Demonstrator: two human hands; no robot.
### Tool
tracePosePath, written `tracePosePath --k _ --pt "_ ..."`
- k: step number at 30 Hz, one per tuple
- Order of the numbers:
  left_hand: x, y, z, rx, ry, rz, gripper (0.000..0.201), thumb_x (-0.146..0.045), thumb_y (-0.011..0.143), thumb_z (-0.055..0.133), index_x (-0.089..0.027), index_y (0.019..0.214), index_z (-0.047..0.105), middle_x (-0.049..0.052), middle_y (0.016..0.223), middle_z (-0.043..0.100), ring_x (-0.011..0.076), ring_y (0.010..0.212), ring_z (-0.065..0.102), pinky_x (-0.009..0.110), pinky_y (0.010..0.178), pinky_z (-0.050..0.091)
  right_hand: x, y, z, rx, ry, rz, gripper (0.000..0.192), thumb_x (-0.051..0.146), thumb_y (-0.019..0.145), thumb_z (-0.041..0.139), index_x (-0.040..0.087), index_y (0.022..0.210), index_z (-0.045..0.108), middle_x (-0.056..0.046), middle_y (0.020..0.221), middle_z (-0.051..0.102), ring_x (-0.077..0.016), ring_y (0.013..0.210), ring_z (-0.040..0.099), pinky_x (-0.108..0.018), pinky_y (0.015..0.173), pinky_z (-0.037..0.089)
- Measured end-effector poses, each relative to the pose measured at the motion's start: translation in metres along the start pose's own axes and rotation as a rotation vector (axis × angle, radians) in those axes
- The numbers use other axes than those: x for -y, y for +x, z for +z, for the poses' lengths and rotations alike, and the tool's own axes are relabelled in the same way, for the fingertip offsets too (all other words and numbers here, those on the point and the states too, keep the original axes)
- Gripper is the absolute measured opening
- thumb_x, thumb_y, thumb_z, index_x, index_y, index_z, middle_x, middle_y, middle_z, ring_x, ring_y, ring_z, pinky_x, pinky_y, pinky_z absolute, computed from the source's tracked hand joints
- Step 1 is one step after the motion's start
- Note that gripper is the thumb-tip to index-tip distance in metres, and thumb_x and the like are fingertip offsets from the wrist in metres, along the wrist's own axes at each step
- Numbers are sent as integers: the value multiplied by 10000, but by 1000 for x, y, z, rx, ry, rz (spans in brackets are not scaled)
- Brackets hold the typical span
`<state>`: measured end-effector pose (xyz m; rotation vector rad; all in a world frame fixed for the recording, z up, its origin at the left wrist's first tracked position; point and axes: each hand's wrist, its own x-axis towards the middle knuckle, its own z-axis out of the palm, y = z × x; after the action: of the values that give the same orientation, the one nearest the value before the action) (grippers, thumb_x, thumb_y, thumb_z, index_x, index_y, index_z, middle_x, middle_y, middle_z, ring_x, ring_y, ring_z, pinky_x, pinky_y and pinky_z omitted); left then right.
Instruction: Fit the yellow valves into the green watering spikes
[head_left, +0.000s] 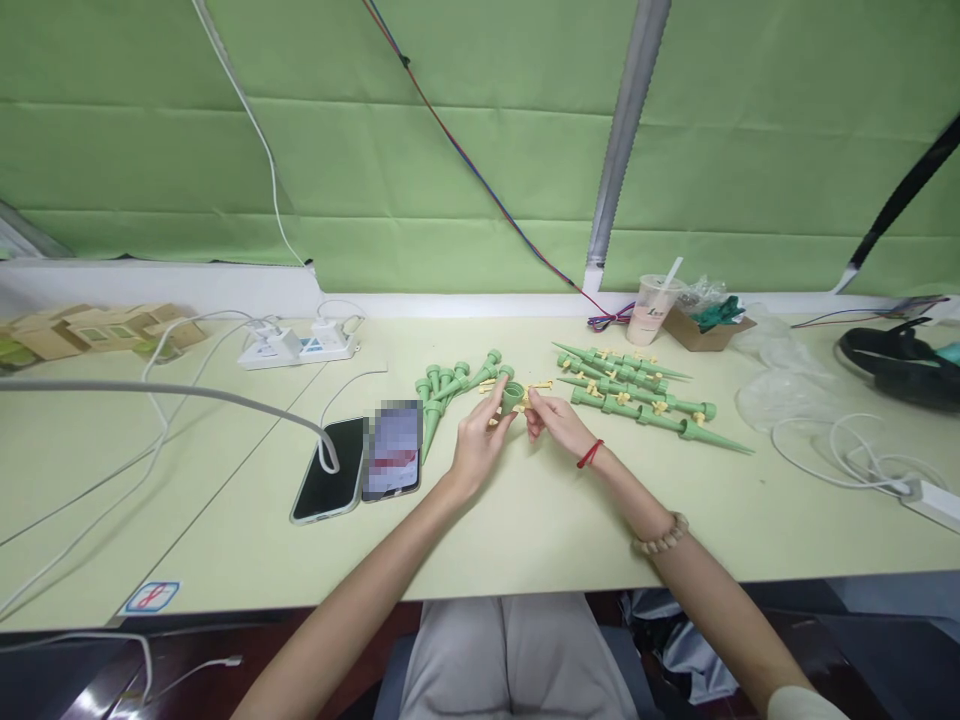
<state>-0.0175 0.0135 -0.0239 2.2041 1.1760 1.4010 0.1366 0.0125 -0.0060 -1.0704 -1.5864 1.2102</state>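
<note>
My left hand (pixel 478 440) is closed around a green plastic watering spike (pixel 513 398), its round open end facing up toward me. Pinched at the side of that spike, a small yellow valve (pixel 524 402) sits at the fingertips of my right hand (pixel 553 420). The fingers partly cover both pieces. Just behind my hands lie loose yellow valves (pixel 541 385). Left of them is a pile of green spikes (pixel 446 382) with wide caps. On the right, several green spikes with yellow valves fitted (pixel 626 408) lie side by side.
Two phones (pixel 330 470) (pixel 393 452) lie left of my hands, one with a cable over it. A power strip (pixel 300 347), a drink cup (pixel 649 312), a cardboard box (pixel 701 332) and wooden blocks (pixel 105 330) stand along the back. White cables (pixel 847 470) and a black strapped item (pixel 892 365) are at right.
</note>
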Motion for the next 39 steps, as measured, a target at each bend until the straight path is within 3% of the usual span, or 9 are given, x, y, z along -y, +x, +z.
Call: tracePosePath --k 6,9,13,18,22,25,30,35,39 --pt "5 4 -1 35 28 -64 546 -262 809 546 -217 1329 385 26 921 656 72 575 548 200 575 490 -5 4 -2 22 -23 35 564 709 763 323 191 573 441 23 477 485 -113 461 527 -260 549 449" --pt "-3 11 -5 92 86 -19 398 -287 809 550 -218 1200 523 43 982 662 119 720 607 237 662 490 -3 7 -23 -205 -75 60 624 729 759 273 171 701 545 -21 573 584 -117 464 549 -246 489 444" --pt "-28 36 -3 408 274 146 171 -239 796 558 -228 933 658 33 924 669 173 849 608 261 709 456 8 -7 -66 -479 -194 -30 549 648 805 324 171 882 585 -58 757 654 -140 589 612 -254 522 482" --pt "-60 75 30 622 261 242 197 -114 648 665 -219 814 657 19 818 642 157 721 586 231 592 416 8 -42 -89 -187 -491 -214 361 434 700 628 191 966 643 -83 1060 651 -235 985 595 -367 789 503" --pt "-86 77 66 625 241 280 403 -17 593 649 -270 905 617 -10 793 631 158 729 588 244 608 436 -10 -58 -87 -306 -544 -155 253 392 663 644 162 769 640 -87 822 690 -250 798 643 -430 769 502" --pt "-91 65 74 402 260 390 559 -67 615 667 -319 1096 535 22 1050 592 201 996 545 306 777 447 -25 -62 -93 -433 -455 -111 293 442 620 666 174 719 600 -75 748 680 -246 733 651 -441 749 515" --pt "-43 61 42 122 412 127 239 -155 808 478 -209 1019 575 111 1005 579 259 945 530 414 819 406 -38 -65 -104 -462 -372 -37 420 515 510 733 176 693 564 -78 793 674 -243 716 654 -417 687 531" --pt "20 66 2 63 632 -235 219 -1 737 430 -163 700 573 106 832 562 284 948 477 452 852 340 -43 -57 -100 -462 -674 16 307 425 599 709 201 769 586 -36 795 678 -243 789 641 -381 684 487" --pt "45 63 -11 78 634 -261 307 50 735 332 -145 686 564 125 839 562 265 934 480 436 845 341 -39 -55 -91 -629 -762 -73 661 451 573 722 186 1134 493 -89 969 636 -249 851 603 -376 728 461"
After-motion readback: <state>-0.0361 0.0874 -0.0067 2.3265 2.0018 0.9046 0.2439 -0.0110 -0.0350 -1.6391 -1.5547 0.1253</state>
